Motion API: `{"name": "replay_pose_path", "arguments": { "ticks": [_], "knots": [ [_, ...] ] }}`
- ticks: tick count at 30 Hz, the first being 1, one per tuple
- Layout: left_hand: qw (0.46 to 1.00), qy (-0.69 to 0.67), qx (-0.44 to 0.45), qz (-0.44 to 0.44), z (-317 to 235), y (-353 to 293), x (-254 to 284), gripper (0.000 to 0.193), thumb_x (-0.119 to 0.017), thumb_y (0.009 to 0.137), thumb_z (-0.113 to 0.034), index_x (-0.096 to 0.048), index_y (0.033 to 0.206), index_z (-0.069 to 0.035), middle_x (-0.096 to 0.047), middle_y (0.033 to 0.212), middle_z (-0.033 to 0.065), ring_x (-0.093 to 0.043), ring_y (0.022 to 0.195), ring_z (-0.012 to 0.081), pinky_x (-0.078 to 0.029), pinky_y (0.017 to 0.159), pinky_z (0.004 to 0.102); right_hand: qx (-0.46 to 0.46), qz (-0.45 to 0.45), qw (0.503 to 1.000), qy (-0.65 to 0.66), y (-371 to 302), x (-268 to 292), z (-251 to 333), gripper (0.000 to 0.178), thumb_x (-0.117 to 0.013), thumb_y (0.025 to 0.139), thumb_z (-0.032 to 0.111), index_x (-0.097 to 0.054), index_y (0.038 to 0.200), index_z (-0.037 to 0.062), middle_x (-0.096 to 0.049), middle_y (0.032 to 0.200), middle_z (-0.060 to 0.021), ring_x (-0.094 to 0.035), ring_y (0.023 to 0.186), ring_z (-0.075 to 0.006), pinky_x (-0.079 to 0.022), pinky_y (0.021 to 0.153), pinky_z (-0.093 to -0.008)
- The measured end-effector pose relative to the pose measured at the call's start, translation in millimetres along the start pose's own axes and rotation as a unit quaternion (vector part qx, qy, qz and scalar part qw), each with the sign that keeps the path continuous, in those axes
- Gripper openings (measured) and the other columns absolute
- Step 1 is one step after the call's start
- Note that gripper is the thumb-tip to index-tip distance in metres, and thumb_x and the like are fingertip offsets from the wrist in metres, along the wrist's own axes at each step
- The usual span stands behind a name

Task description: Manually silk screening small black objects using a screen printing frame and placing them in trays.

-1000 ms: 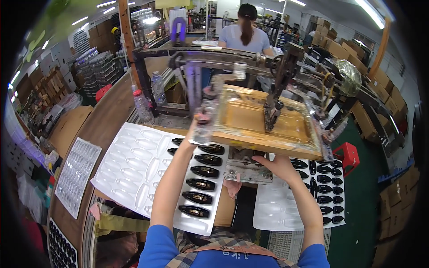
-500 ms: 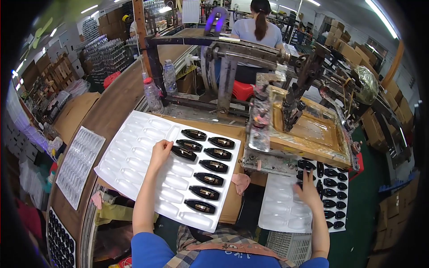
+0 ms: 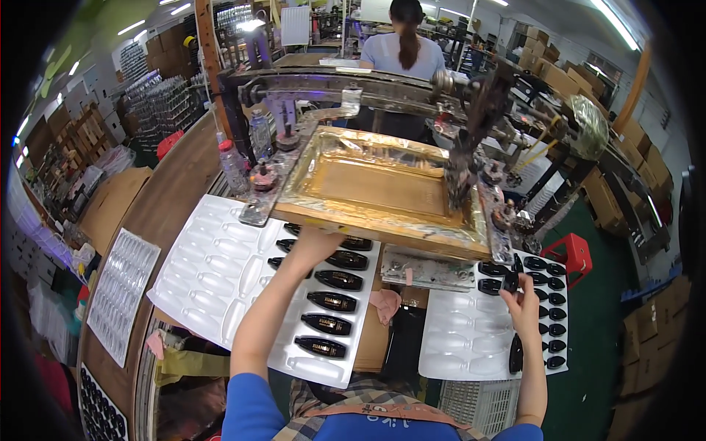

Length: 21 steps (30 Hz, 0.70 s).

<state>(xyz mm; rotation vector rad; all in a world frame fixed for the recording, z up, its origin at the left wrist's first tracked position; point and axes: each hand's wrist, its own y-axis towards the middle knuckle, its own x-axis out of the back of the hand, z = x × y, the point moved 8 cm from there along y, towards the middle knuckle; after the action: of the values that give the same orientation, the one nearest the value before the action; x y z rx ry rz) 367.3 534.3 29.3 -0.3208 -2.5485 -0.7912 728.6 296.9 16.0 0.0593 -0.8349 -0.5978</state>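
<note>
My right hand (image 3: 523, 305) pinches a small glossy black oval case (image 3: 512, 281) over the white moulded tray on the right (image 3: 457, 323). Rows of like black cases stand in that tray's right side, while several of its left hollows hold none. My left hand (image 3: 318, 245) reaches over the larger white tray (image 3: 193, 283) on the left, its fingers hidden beneath the wooden-framed printing screen (image 3: 382, 239). Just below this hand, black cases with gold print (image 3: 332, 302) lie in a column of the tray.
The screen hangs from a metal machine arm (image 3: 465, 162) ahead of me. Bottles (image 3: 234, 167) stand behind the left tray, and a clear tray (image 3: 123, 294) lies farther left on the brown table. A red stool (image 3: 572, 253) is at the right. Another person (image 3: 404, 48) sits beyond the machine.
The printing screen has swung left, now covering the far part of the larger tray. My left hand has moved right, under its front edge. My right hand has closed on a black case.
</note>
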Motion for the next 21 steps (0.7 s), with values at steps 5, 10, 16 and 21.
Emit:
{"name": "replay_pose_path", "arguments": {
  "ticks": [5,10,16,21],
  "knots": [
    [0.988,-0.089,-0.125,0.002,-2.0,28.6,-46.5,0.029,-0.057,0.080,-0.016,-0.054,0.105,-0.003,-0.058,0.104,0.0100,-0.055,0.095,0.0231,-0.043,0.084,0.0324,0.137,0.051,0.979,0.143,25.9,-20.6,65.4,0.060,-0.070,0.068,0.008,-0.043,0.121,0.0049,-0.049,0.115,-0.0056,-0.051,0.088,-0.0122,-0.043,0.068,-0.0213],
    [0.876,-0.482,0.002,-0.013,30.0,39.2,-41.7,0.028,-0.059,0.080,-0.018,-0.054,0.104,-0.002,-0.059,0.099,0.0071,-0.056,0.089,0.0187,-0.043,0.082,0.0306,0.111,0.174,0.969,0.135,46.2,-80.6,115.1,0.049,-0.070,0.072,0.022,-0.051,0.113,0.0033,-0.055,0.108,-0.0109,-0.051,0.099,-0.0181,-0.042,0.081,-0.0300],
    [0.956,-0.285,0.063,-0.010,11.8,10.9,23.2,0.014,-0.054,0.086,-0.013,-0.058,0.090,0.000,-0.058,0.082,-0.0008,-0.051,0.075,0.0057,-0.042,0.067,0.0193,0.207,0.180,0.962,-0.003,38.9,-107.8,153.7,0.055,-0.061,0.077,0.043,-0.052,0.109,-0.0004,-0.056,0.104,-0.0182,-0.052,0.096,-0.0320,-0.039,0.086,-0.0339],
    [0.973,-0.142,0.154,-0.094,87.6,-73.9,97.8,0.014,-0.053,0.086,-0.011,-0.056,0.085,0.003,-0.054,0.070,0.0007,-0.049,0.064,0.0056,-0.040,0.059,0.0193,0.185,0.138,0.973,0.000,38.6,-83.3,112.2,0.040,-0.053,0.084,0.028,-0.049,0.109,-0.0035,-0.055,0.104,-0.0203,-0.051,0.096,-0.0348,-0.038,0.084,-0.0359]
  ]
}}
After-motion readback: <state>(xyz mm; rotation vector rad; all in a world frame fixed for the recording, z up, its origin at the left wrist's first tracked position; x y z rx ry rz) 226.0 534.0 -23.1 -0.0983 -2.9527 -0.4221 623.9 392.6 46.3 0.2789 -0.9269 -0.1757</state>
